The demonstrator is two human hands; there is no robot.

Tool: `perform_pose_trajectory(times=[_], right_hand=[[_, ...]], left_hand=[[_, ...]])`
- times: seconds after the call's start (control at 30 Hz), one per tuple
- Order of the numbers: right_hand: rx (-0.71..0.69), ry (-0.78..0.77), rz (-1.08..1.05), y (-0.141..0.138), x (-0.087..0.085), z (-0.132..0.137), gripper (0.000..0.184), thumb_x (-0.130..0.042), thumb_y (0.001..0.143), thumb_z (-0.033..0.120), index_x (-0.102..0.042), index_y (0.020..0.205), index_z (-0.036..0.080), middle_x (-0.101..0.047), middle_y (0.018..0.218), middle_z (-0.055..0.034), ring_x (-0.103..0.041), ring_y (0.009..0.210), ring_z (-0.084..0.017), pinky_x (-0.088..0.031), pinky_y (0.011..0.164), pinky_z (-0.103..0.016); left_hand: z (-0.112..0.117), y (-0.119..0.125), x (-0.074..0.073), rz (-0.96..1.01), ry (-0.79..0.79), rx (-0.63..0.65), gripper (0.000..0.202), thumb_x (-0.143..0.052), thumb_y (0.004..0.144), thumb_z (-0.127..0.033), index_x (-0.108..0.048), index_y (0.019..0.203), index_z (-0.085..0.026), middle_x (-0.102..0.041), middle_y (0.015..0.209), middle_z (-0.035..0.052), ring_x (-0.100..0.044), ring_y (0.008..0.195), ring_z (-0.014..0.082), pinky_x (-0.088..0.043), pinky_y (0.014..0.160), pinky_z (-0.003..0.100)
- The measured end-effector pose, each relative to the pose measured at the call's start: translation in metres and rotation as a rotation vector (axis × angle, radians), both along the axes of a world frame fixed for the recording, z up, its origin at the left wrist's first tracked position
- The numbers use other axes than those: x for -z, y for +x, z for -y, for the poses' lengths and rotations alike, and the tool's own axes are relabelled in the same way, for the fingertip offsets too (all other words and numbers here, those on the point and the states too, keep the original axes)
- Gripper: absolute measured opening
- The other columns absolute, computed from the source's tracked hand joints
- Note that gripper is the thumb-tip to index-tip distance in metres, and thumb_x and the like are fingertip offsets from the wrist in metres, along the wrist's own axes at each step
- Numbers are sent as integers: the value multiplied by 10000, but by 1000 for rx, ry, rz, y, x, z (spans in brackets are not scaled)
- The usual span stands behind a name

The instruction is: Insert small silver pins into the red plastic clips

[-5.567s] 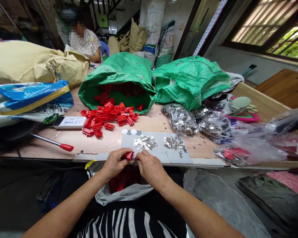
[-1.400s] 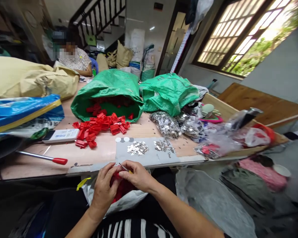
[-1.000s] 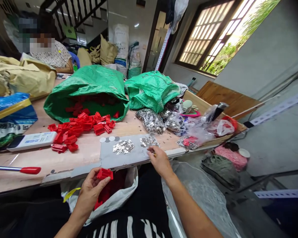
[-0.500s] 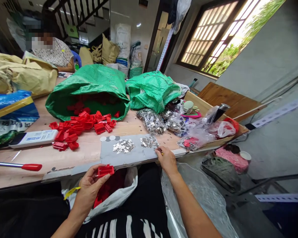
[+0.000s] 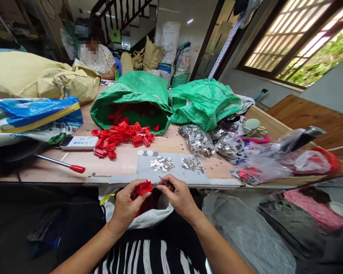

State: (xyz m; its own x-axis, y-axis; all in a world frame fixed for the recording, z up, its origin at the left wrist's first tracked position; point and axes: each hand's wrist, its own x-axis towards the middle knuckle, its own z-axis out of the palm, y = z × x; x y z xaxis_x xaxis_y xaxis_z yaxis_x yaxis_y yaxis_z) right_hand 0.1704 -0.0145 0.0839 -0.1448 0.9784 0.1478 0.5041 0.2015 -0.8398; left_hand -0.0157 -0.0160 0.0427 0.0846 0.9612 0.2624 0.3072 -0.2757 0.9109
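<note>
Head view: my left grip (image 5: pixel 125 203) is clamped on a red plastic part (image 5: pixel 145 187), thumb in front and fingers behind, just before the near edge of the counter (image 5: pixel 117 167). My right grip (image 5: pixel 178 198) is closed around a small tool with a yellow-brown handle (image 5: pixel 169 186); its thin shaft slants up and left, near the red part but apart from it. I cannot tell whether my right fingertips also pinch a tiny metal piece.

Below both, a white bag (image 5: pixel 157 217) gapes open on my lap with more red parts inside. Beyond the edge, a grey mat (image 5: pixel 144 167) carries two heaps of flat silver pieces, a left heap (image 5: pixel 162 164) and a right heap (image 5: pixel 191 164). Further back to the left, loose red parts (image 5: pixel 117 135) spill from the mouth of a green sack (image 5: pixel 137 85). Clear bags of metal pieces (image 5: pixel 198 140) lie beyond the mat to the right, and a person (image 5: pixel 98 62) sits across the counter.
</note>
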Motion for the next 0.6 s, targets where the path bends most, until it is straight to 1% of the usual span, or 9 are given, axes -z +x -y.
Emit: perform_pose_trajectory(times=[0.13,0.23,0.4,0.6], right_hand=[[-84,102,94,-12,1,-4,34,-579,835,206,-605,824,186,-612,745,-11,-543,686,-130,-407,650,-237],[-131,140,137,-14,4,-5,51,-562,836,166,-607,838,189,-609,758,-22,-553,706,-140,-414,659,-244],[-171,157,171,-11,4,-4,78,-532,854,155,-602,858,189,-603,767,-27,-556,717,-144,-421,660,-248],[-225,154,223,-8,-3,-7,105,-533,826,101,-597,848,181,-605,767,-28,-553,722,-145,-422,667,-249]], left_hand=[[2,-1,-3,-68,114,2,295,-670,776,-268,-629,1063,-216,-726,994,41,-690,849,175,-548,748,270],[3,0,-4,-95,178,0,284,-669,777,-248,-630,1056,-213,-728,994,38,-689,865,171,-545,765,265],[3,1,-5,-109,200,-14,288,-679,768,-236,-630,1050,-208,-733,969,38,-693,844,170,-550,742,261],[3,3,-6,-118,234,-11,293,-686,758,-209,-632,1046,-206,-735,973,41,-696,855,177,-555,765,269]])
